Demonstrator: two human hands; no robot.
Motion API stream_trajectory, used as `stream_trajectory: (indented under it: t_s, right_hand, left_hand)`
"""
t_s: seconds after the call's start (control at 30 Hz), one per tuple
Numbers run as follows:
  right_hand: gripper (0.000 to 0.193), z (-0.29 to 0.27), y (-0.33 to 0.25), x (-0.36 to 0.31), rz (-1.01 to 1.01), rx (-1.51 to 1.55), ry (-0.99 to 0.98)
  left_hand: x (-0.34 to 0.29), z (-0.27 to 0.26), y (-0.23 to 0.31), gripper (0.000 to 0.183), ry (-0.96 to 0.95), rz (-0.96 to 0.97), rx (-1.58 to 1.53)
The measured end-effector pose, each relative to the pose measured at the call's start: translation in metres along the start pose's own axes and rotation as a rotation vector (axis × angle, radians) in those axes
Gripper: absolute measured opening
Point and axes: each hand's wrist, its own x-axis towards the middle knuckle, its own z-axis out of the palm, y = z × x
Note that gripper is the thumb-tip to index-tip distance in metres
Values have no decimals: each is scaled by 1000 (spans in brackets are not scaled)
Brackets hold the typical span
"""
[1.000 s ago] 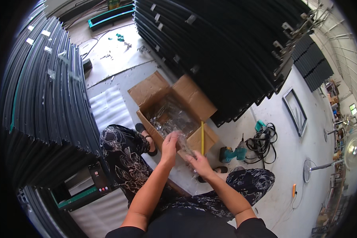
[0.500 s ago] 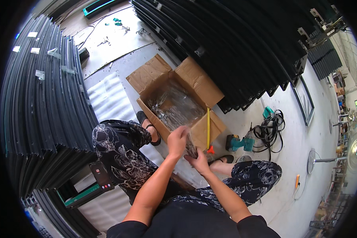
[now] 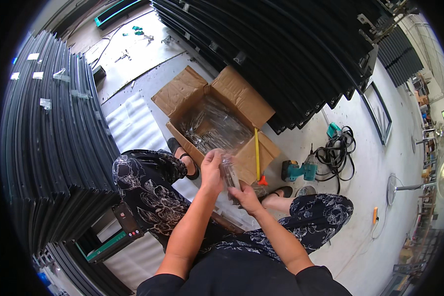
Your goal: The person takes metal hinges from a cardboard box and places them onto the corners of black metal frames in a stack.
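Note:
Between my two hands is a clear plastic bag [image 3: 229, 172] with slim metal pieces inside, held near the open cardboard box. My left hand [image 3: 211, 170] pinches its upper end with bent fingers. Lower down, my right hand [image 3: 246, 198] grips the other end, thumb on top. The brown cardboard box [image 3: 180, 92] stands on the floor with its flaps spread. Inside it lie more clear plastic bags [image 3: 214, 130] of shiny metal parts; single pieces are hard to make out.
A yellow strip [image 3: 257, 153] and a small orange-red piece [image 3: 263, 181] lie by the box. To the right are a teal cordless drill [image 3: 300, 170] and a coiled black cable [image 3: 336, 155]. Black frames [image 3: 49, 138] stand stacked at left, more frames [image 3: 281, 59] at far right.
The bag has turned more upright, and its metal pieces show more clearly. My left hand has shifted slightly left and my right hand stays on the lower end.

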Motion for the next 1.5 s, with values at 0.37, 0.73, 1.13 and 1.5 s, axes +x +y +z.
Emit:
stream_trajectory:
  t_s: [0.37, 0.73, 1.13, 1.5]
  right_hand:
    - [32, 15, -17, -19, -695, -862, 530]
    - [25, -1, 5, -26, -360, -244, 275]
    - [35, -16, 7, -23, -315, -273, 254]
    - [40, -22, 0, -15, -507, -529, 350]
  left_hand:
    - [-10, -7, 9, 8, -51, -160, -371]
    - [-29, 17, 31, 31, -76, -280, 280]
    - [-34, 8, 26, 16, -185, -161, 413]
    - [-24, 4, 17, 4, -50, -162, 243]
